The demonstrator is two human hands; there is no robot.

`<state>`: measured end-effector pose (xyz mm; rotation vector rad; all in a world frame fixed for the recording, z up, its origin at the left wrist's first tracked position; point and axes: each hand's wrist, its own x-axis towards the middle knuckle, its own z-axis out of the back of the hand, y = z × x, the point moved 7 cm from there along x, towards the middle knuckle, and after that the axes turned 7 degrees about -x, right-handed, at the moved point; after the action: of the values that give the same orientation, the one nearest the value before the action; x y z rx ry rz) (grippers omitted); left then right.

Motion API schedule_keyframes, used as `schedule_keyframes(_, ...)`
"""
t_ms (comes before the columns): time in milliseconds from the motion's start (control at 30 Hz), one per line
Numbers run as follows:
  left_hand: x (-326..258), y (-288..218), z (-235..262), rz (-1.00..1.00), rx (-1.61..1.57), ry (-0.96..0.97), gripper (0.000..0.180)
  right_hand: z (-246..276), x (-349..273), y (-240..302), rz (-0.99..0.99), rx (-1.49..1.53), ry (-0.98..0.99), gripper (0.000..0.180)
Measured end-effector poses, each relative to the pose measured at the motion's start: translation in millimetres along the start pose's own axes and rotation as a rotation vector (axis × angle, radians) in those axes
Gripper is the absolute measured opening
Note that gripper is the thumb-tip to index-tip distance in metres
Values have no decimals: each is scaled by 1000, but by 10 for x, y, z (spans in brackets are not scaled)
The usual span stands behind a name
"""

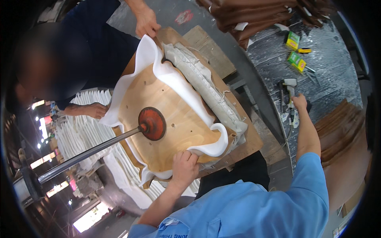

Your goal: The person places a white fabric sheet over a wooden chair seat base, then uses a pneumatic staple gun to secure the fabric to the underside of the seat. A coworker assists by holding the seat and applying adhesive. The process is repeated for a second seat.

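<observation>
A bent plywood seat shell lies with its hollow side up, a white foam sheet folded over its edges. My left hand is closed on the foam at the shell's near rim. Out to the right, my right hand has its fingers around what looks like a grey staple gun lying on the metal-topped table; part of the grip is hidden. A round red press pad on a steel rod bears on the shell's middle. Across from me, a co-worker's hands hold the foam's far edges.
Beside the shell, a padded roll in pale cloth lies on a wooden board. Green-yellow boxes sit on the metal table. Brown leather pieces lie beyond, more at right. White sheets are stacked left.
</observation>
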<state>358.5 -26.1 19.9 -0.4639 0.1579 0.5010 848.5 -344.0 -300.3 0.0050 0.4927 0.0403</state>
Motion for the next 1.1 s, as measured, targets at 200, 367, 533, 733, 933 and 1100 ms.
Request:
schedule_keyframes(200, -123, 24, -3, -64, -21, 40, 30, -328, 341, -9, -77, 54, 85, 77)
schedule_keyframes(367, -544, -110, 181, 120, 65, -169, 36, -355, 383, 152, 65, 261, 59, 77)
schedule_keyframes(533, -609, -48, 113, 153, 61, -174, 36, -118, -227, 267, 130, 587, -71, 69)
schedule_keyframes(733, -316, 231, 111, -93, -22, -248, 20, 250, -1555, 3, -11, 973, 34, 61)
schedule_keyframes(933, -355, 266, 230, -210, -106, -361, 21, 714, -3509, -331, 168, 1108, 14, 62)
schedule_keyframes(1100, -474, 318, 153, -218, -106, -316, 24, 756, -4867, 113, 471, 1053, 191, 65)
